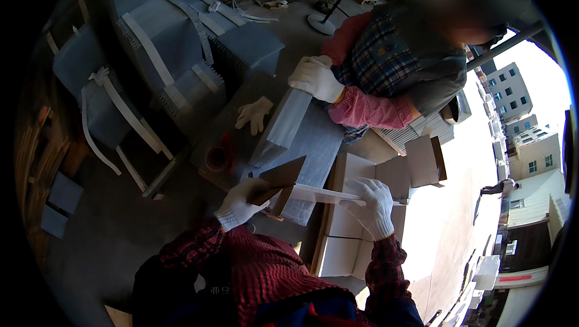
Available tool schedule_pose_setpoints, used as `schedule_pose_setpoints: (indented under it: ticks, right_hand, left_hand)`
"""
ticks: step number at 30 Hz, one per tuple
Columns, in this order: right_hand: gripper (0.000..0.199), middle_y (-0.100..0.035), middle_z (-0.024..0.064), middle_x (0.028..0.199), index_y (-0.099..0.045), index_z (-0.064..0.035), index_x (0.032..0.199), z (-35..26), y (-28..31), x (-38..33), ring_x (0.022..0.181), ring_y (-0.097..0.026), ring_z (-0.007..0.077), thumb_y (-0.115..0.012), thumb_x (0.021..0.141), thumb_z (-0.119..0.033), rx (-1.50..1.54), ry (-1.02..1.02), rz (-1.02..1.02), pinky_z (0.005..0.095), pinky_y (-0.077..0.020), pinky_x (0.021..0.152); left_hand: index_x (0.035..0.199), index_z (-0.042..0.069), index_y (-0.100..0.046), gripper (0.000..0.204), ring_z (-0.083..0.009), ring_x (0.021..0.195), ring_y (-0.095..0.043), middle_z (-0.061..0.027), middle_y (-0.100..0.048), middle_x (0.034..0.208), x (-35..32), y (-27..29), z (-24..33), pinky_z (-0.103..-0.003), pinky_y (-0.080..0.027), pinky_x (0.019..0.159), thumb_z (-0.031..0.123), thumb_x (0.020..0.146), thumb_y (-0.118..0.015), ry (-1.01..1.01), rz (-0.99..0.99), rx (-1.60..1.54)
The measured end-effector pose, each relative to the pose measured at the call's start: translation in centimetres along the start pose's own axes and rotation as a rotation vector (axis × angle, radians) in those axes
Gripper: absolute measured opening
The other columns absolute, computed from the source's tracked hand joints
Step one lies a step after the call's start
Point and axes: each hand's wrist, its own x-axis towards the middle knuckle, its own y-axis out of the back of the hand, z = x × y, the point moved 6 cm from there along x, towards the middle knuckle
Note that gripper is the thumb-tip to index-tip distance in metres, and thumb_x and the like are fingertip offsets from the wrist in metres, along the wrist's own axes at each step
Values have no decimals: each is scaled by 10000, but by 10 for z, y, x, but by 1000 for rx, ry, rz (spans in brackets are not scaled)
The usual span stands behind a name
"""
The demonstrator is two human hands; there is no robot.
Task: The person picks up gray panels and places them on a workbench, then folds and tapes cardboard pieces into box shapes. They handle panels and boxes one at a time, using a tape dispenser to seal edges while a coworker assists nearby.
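- Head view: the left hand [240, 205] pinches a brown cardboard piece [278, 177] at its lower corner, fingers closed on it.
- The right hand [375, 206] grips the far end of a flat white strip [325, 195], held level above the grey sheet [313, 146] on the tabletop [241, 113].
- Judged so: the piece looks partly folded, with flat cardboard blanks [416, 167] still waiting nearby.
- A co-worker's gloved hand [316, 78] presses a grey panel [288, 119].

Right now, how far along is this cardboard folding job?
Done, it seems: grey bundles strapped with white bands sit stacked at upper left. In hand: the left hand and right hand grip a flat cardboard piece. Left: white flat sheets lie below, and a co-worker's gloved hand steadies a grey sheet.
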Motion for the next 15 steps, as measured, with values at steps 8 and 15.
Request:
schedule_pose_setpoints:
  ticks: [8, 15]
  right_hand:
    - [793, -683, 157, 1231, -684, -76, 1235, 31, 11, -22, 1173, -609, 373, -279, 993, -714, 163, -132, -9, 478, -423, 1032]
    - [750, -697, 153, 1206, -704, -80, 1194, 20, 4, -34, 1159, -621, 361, -290, 1009, -677, 141, -174, -13, 471, -434, 1019]
  left_hand:
    - [1438, -39, -469, 701, -332, 1328, -473, -179, -364, 1467, 2, -13, 23, -418, -397, 1140, 499, 1000, -572, -13, -363, -487]
    - [1345, -19, -571, 371, -245, 1264, -533, -150, -582, 1344, 13, -5, 21, -351, -390, 1094, 177, 1054, -448, -31, -237, -207]
